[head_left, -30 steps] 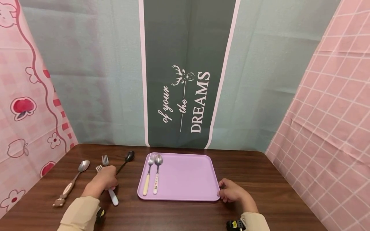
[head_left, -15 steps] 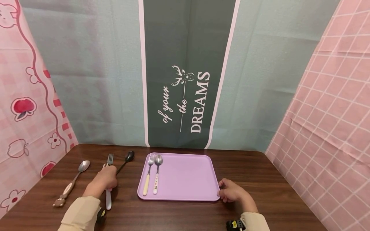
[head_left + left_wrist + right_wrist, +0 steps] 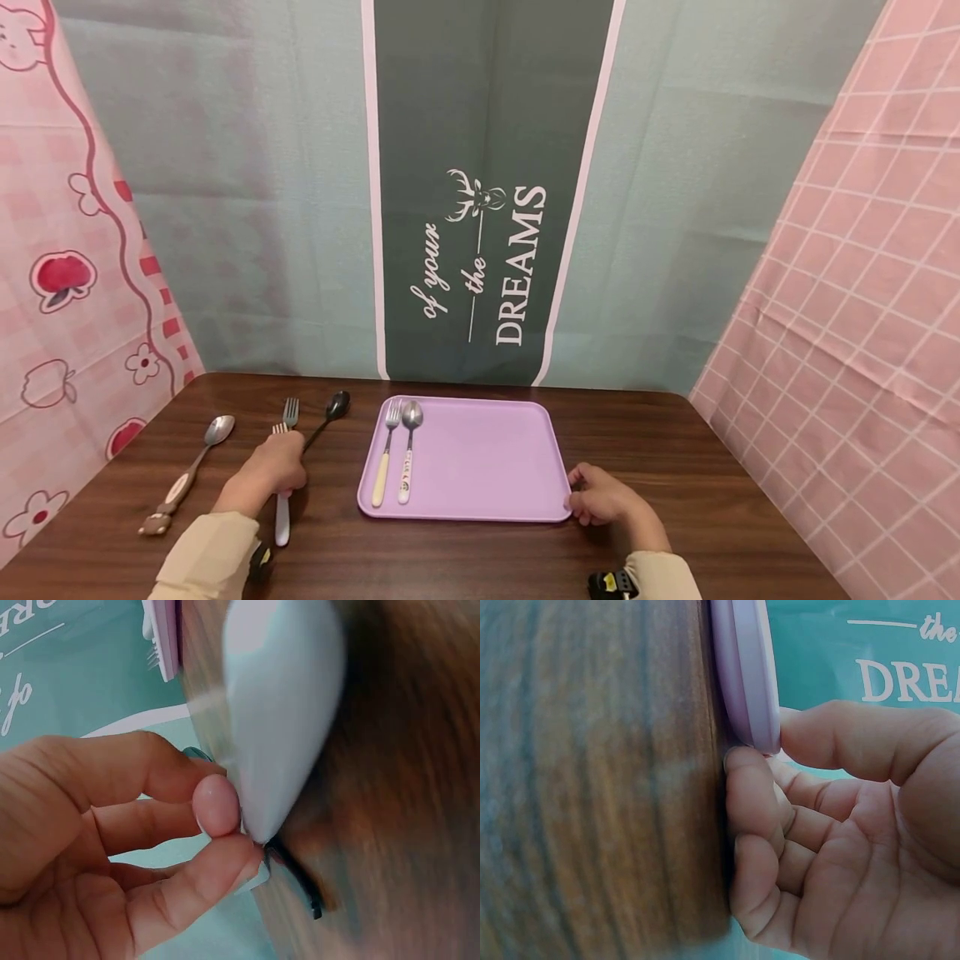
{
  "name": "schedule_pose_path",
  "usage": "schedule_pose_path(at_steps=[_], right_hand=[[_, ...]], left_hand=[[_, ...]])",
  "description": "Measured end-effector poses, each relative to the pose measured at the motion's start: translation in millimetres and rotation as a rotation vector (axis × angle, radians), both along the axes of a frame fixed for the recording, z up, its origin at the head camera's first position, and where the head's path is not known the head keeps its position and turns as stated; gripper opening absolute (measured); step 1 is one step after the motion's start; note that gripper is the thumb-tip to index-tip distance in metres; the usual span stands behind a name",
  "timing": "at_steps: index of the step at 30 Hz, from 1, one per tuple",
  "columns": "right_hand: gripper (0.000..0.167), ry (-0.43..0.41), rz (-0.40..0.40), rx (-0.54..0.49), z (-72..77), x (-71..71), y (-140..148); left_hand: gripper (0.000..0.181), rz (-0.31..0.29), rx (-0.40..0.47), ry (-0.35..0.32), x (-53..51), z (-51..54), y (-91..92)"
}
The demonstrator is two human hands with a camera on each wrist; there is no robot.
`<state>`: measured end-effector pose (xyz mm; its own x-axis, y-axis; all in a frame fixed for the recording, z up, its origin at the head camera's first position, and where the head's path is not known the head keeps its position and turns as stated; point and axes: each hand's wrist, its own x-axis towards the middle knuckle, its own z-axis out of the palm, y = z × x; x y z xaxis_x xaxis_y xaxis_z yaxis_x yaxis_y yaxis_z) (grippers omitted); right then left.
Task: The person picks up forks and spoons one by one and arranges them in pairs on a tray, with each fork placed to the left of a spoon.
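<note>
Nearest, cream sleeves point(image 3: 206, 554), with black straps point(image 3: 261, 562) at the wrists. Note at left the left hand point(image 3: 273, 462), holding the white fork point(image 3: 282, 525): fingertips drawn narrowly together on it, tines pointing away past the knuckles, handle end jutting toward the near side of the table point(image 3: 675, 467). Contact between handle and wood: cannot tell. At right, the right hand point(image 3: 603, 496), gripping the near right corner of the tray point(image 3: 480, 458), thumb against the rim, fingers curled beneath.

Well to the left of the left hand, the bear spoon point(image 3: 180, 486), slanting, bowl away, alongside the table's left edge. Between left hand and tray, a strip of brown wood, bounded by the tray's left rim. Within that rim, side by side and apart, the yellow fork point(image 3: 382, 477) and the white spoon point(image 3: 407, 458), heads away; from there, broad lilac floor reaching to the right rim. Past the right hand, wood running out to the table's slanting right edge.

Farther, just beyond the left hand, the steel fork point(image 3: 292, 408), lower part hidden; beside it the black spoon point(image 3: 337, 406), bowl toward the tray, lower end near the knuckles. Close behind the tray, the table's far edge, backed by a grey-green curtain point(image 3: 262, 208) and flanked by pink cloths point(image 3: 862, 292).
</note>
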<state>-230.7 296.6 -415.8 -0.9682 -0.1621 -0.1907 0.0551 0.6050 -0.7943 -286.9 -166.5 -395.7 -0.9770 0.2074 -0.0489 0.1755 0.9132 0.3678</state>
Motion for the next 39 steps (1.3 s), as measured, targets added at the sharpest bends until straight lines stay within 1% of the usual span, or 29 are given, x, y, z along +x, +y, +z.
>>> schedule_pose_path(at_steps=[3,8,10,12,17,20,26,31,39], right_hand=[[0.023,0.001,0.0,0.006,0.0,-0.2,0],[0.023,0.004,-0.005,0.013,0.2,-0.3,0],[0.023,0.003,-0.011,0.013,0.4,-0.2,-1],[0.024,0.002,-0.017,0.013,0.8,-0.2,-1],[0.024,0.004,-0.014,0.014,1.6,0.0,-1],[0.023,0.002,-0.016,0.022,2.5,0.2,-1],[0.024,-0.007,-0.028,0.029,3.0,0.7,-2],[0.024,-0.004,-0.035,0.027,1.9,0.4,-2],[0.025,0.011,-0.021,0.015,-0.5,0.0,-2]], left_hand=[[0.013,-0.009,-0.004,0.009,0.8,2.8,0.2],[0.012,-0.029,-0.029,0.046,2.6,10.1,1.6],[0.012,-0.035,-0.022,0.046,3.1,11.3,2.5],[0.012,-0.036,-0.007,0.031,3.8,11.9,3.7],[0.011,-0.034,0.023,0.006,6.1,12.2,6.6],[0.011,-0.043,0.035,0.016,8.0,12.5,8.6],[0.014,-0.063,0.057,0.075,10.6,10.5,13.5],[0.016,-0.08,0.071,0.128,10.6,8.0,17.6],[0.017,-0.097,0.074,0.158,10.9,4.9,22.3]])
